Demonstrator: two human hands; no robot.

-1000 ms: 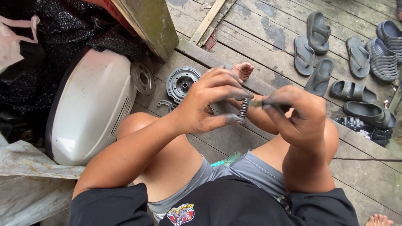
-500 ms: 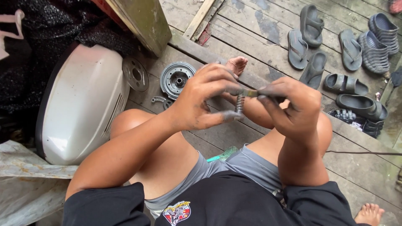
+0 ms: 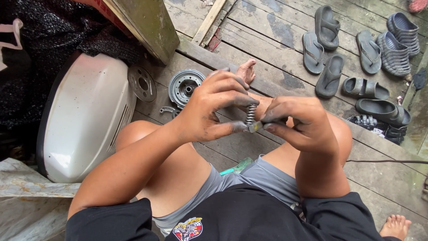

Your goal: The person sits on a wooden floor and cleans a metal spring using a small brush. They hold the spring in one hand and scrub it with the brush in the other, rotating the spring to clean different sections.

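A small coil spring [image 3: 251, 114] is pinched between greasy left hand [image 3: 213, 107] and right hand [image 3: 298, 122] fingertips, unmounted; a pulley wheel [image 3: 185, 87] lies untouched at ten o'clock.

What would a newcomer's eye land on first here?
Dead centre: two grimy hands, the left hand and right hand, pinching a small coil spring between them above the knees. On the plank floor to the left lies a white curved cover beside a round metal hub; top right, a scatter of dark sandals.
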